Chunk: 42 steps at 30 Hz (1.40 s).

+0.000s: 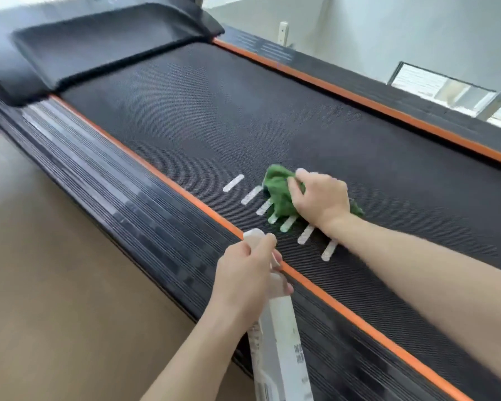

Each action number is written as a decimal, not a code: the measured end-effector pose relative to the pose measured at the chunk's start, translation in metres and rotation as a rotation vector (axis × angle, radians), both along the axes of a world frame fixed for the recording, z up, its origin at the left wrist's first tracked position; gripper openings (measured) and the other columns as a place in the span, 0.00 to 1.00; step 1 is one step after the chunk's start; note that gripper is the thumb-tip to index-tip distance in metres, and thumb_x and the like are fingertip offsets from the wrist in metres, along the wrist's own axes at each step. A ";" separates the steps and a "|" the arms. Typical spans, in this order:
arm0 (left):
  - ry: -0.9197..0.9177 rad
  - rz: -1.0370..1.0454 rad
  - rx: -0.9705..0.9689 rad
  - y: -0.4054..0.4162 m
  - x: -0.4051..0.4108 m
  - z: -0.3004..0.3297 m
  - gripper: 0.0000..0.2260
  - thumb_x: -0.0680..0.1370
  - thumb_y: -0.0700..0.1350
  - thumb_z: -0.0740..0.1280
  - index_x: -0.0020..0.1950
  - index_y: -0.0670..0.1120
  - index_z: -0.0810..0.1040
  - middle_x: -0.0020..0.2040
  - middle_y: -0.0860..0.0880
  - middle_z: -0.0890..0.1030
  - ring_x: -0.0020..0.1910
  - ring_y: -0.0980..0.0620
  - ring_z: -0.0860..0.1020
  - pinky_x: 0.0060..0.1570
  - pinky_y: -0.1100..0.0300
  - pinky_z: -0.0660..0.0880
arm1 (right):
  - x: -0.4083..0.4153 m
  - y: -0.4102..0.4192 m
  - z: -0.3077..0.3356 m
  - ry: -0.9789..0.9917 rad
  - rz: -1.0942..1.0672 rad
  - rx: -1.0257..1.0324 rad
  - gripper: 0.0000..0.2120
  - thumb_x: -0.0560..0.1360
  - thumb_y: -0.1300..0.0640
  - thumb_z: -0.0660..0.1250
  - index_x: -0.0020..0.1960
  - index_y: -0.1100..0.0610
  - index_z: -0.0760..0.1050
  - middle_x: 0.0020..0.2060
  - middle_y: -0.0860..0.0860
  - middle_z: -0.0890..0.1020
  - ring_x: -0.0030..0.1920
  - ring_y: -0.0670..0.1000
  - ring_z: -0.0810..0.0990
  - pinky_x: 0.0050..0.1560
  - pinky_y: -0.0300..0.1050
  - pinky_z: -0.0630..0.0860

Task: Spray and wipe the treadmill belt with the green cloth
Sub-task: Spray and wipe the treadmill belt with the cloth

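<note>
The black textured treadmill belt (214, 117) runs diagonally through the view, edged by orange strips. A bunched green cloth (279, 192) lies on the belt over a row of white dash marks. My right hand (321, 199) grips the cloth from above and presses it onto the belt. My left hand (249, 273) holds a white spray bottle (284, 348) by its neck, above the near orange strip. The bottle's nozzle points toward the belt, and its lower end runs out of the frame.
A ribbed black side rail (122, 198) borders the belt on the left, with tan floor (41, 285) beyond it. The black motor cover (107, 41) sits at the belt's far end. A second rail (417, 94) and a white wall lie on the right.
</note>
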State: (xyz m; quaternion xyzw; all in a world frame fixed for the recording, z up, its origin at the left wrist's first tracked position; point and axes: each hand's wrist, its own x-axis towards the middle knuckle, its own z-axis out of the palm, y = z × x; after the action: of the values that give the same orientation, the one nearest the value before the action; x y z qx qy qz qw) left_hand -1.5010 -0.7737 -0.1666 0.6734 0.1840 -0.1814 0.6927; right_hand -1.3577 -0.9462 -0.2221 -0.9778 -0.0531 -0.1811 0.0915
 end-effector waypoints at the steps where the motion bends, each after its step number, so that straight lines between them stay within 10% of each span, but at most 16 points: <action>1: 0.000 -0.005 -0.003 0.000 0.000 -0.002 0.16 0.82 0.49 0.66 0.40 0.39 0.80 0.33 0.44 0.83 0.29 0.43 0.84 0.31 0.60 0.76 | 0.015 0.012 -0.001 0.038 -0.085 0.033 0.13 0.80 0.46 0.58 0.41 0.53 0.69 0.36 0.52 0.81 0.40 0.59 0.81 0.36 0.47 0.64; 13: 0.110 0.137 -0.013 0.009 0.018 0.016 0.17 0.81 0.48 0.71 0.37 0.38 0.80 0.45 0.36 0.85 0.30 0.41 0.82 0.28 0.58 0.79 | -0.055 -0.009 -0.003 0.044 0.475 -0.042 0.14 0.74 0.45 0.63 0.36 0.51 0.68 0.29 0.48 0.77 0.33 0.55 0.79 0.29 0.46 0.71; 20: 0.117 0.145 0.044 0.021 0.042 0.019 0.18 0.80 0.50 0.72 0.34 0.41 0.80 0.39 0.42 0.84 0.30 0.42 0.83 0.35 0.55 0.82 | 0.039 -0.037 0.002 0.069 -0.073 -0.036 0.13 0.80 0.45 0.58 0.42 0.53 0.69 0.37 0.54 0.82 0.41 0.60 0.81 0.36 0.47 0.63; 30: 0.091 0.254 0.056 0.045 0.058 0.028 0.16 0.81 0.50 0.72 0.39 0.40 0.80 0.40 0.43 0.84 0.27 0.45 0.83 0.29 0.57 0.82 | -0.048 0.038 0.001 0.091 0.499 0.032 0.14 0.75 0.44 0.61 0.36 0.49 0.64 0.28 0.49 0.77 0.32 0.55 0.79 0.29 0.46 0.69; 39: 0.022 0.187 0.079 0.058 0.075 0.015 0.19 0.80 0.54 0.70 0.34 0.43 0.83 0.42 0.37 0.87 0.40 0.36 0.87 0.51 0.44 0.84 | -0.014 0.039 -0.006 -0.072 0.574 -0.032 0.13 0.76 0.49 0.65 0.37 0.53 0.70 0.30 0.49 0.75 0.33 0.55 0.77 0.30 0.48 0.70; 42: 0.051 0.254 0.029 0.066 0.081 0.008 0.19 0.81 0.52 0.69 0.37 0.40 0.83 0.34 0.41 0.86 0.31 0.43 0.85 0.40 0.52 0.83 | 0.043 0.104 -0.009 -0.066 0.368 0.002 0.11 0.77 0.48 0.63 0.39 0.53 0.70 0.32 0.50 0.80 0.36 0.58 0.81 0.30 0.46 0.66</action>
State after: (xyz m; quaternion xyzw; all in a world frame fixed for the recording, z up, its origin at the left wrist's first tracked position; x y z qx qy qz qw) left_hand -1.4198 -0.7072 -0.1581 0.6498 0.2879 -0.1066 0.6953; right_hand -1.3147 -0.8425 -0.2310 -0.9450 -0.2338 -0.1932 0.1224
